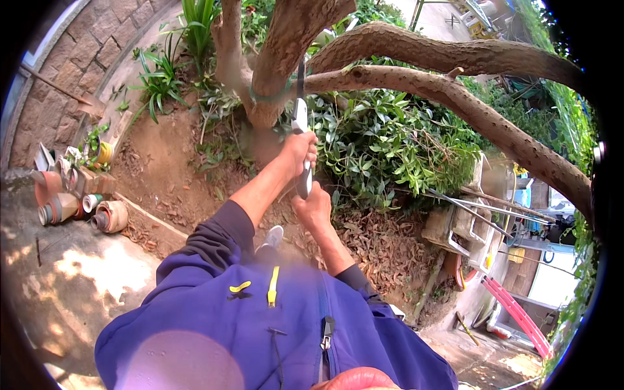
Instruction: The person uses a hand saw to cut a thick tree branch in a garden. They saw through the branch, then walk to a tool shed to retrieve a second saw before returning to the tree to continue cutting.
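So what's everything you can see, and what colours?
thick rough-barked tree: 1, brown, top centre
bushy leafy shrub: 1, green, centre right
long-leaved strappy plants: several, green, upper left
stone-block wall: 1, pinkish, upper left
long-handled flat shovel: 1, brown, left
thick rolled tubes: several, tan, left
dry leaves: many, brown, below shrub
long ladder-like piece: 1, pink, lower right
narrow dark-bladed tool: 1, white handle, upper centre
rounded shoe: 1, pale, centre
zipped jacket: 1, purple, bottom
left hand: 1, bare, gripping handle
right hand: 1, bare, handle's lower end

Arms (pixel 262 196) extended, left grip (pixel 298 153) curled, right grip (pixel 314 207) just below
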